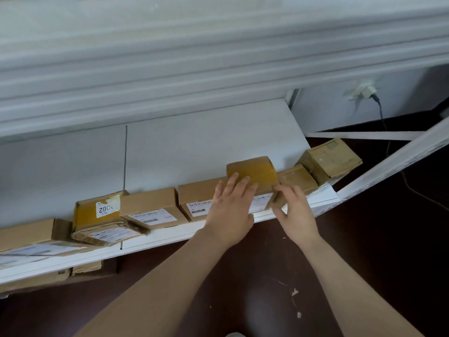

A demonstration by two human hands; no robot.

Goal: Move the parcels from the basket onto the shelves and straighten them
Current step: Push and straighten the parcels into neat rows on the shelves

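Parcels [150, 207] stand in a row on the white shelf [170, 235]. Left hand [230, 207] lies flat on the yellow-taped parcel [255, 170], fingers straight, grip open. Right hand [295, 211] curls its fingers round the right end of this parcel, grip closed on it. A small parcel [297, 178] stands just beside.

Left hand [230, 212] covering lower front of taped parcel [252, 171] and middle of label on flat parcel [196, 193], at front edge of shelf [170, 235]. Right hand [295, 210] hiding taped parcel's right corner. Leftmost parcel [24, 232] on shelf running off left edge of view. Boxes [85, 267] under shelf mostly hiding behind its board. Upper shelves [170, 69] above it blurring into streaks. Label print too small for reading.
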